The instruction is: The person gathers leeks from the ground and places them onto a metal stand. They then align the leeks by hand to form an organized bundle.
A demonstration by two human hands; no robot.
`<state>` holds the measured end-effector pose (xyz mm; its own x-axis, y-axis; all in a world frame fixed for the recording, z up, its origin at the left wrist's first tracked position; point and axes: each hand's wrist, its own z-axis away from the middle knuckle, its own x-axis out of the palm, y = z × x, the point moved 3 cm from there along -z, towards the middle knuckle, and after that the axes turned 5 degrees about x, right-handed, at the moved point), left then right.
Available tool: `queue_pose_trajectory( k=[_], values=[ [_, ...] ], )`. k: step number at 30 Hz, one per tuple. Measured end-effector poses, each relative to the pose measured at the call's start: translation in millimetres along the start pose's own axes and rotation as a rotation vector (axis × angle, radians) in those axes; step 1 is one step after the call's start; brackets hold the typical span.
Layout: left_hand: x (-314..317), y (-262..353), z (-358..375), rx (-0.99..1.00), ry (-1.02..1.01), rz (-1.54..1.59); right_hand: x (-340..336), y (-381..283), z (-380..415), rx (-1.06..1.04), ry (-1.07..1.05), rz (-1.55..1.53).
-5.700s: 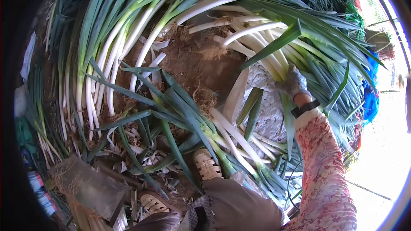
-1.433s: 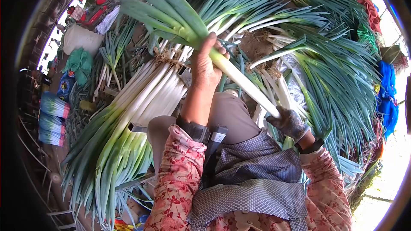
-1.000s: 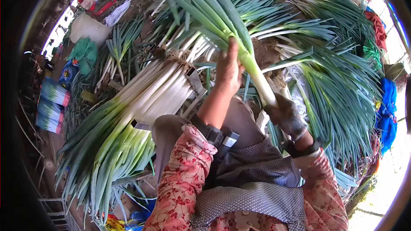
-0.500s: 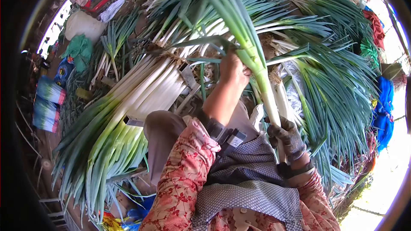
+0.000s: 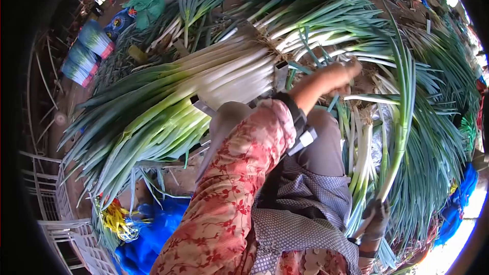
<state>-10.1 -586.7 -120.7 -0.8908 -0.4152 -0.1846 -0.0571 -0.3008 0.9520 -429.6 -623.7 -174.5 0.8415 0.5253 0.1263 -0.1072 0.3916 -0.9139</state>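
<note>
My right hand [image 5: 376, 219], in a grey glove, is closed round the white lower end of a long green onion [image 5: 396, 160]. The stalk stands up from the fist, its green leaves bending over at the top. My left hand [image 5: 338, 77] is bare and stretched forward over the onion roots, away from the held stalk. Motion smears its fingers. Loose leaf pieces [image 5: 332, 104] hang close below it. By my right knee lie a few paler stalks [image 5: 364, 158]. Left of my knees, a thick bundle of green onions [image 5: 204, 84] rests in a metal frame [image 5: 204, 106].
Heaped green onions [image 5: 433, 137] spread along the right, and more piles [image 5: 321, 15] lie ahead. At the far left are wrapped rolls [image 5: 84, 53] and a green bag [image 5: 146, 6]. White plastic crates [image 5: 84, 242], yellow ties [image 5: 118, 219] and blue sheeting [image 5: 153, 234] sit at lower left.
My left hand has left the onion stalk and reached forward. My right hand has moved down and to the right in view, still gripping the onion. The view has turned towards the left.
</note>
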Motion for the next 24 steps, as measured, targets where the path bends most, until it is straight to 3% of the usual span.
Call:
queue_pose_trajectory(
  k=[1,3,4,5,7,8,11,14,15,18,22,24],
  values=[
    [12,0,16,0.024,-0.002,-0.013,-5,-5,-12,-0.030,0.017,0.032],
    [5,23,50,0.206,-0.049,-0.366,-1,-24,-36,-0.085,0.106,0.104],
    [-5,36,76,0.146,-0.013,-0.538,6,-33,-46,-0.110,0.178,0.138],
    [-13,21,95,0.371,0.332,-0.478,10,-39,-55,-0.135,0.248,0.173],
    [-43,19,161,0.426,0.677,-0.465,0,-42,-84,-0.214,0.288,0.305],
    [-61,-4,183,0.572,0.883,-0.646,1,-42,-99,-0.254,0.306,0.367],
    [-107,-48,269,0.218,1.192,-1.252,32,-69,-125,-0.320,0.341,0.492],
    [-157,-86,337,-0.265,1.381,-1.535,115,-117,-132,-0.499,0.299,0.516],
    [-167,-88,352,-0.316,1.422,-1.648,133,-126,-148,-0.573,0.200,0.523],
    [-179,-97,367,-0.388,1.257,-1.596,209,-153,-184,-0.734,0.004,0.537],
    [-188,-101,362,-0.168,1.362,-1.626,368,-188,-178,-1.029,-0.185,0.421],
    [-197,-100,362,-0.146,1.345,-1.613,448,-196,-169,-1.484,-0.448,0.334]
  ],
)
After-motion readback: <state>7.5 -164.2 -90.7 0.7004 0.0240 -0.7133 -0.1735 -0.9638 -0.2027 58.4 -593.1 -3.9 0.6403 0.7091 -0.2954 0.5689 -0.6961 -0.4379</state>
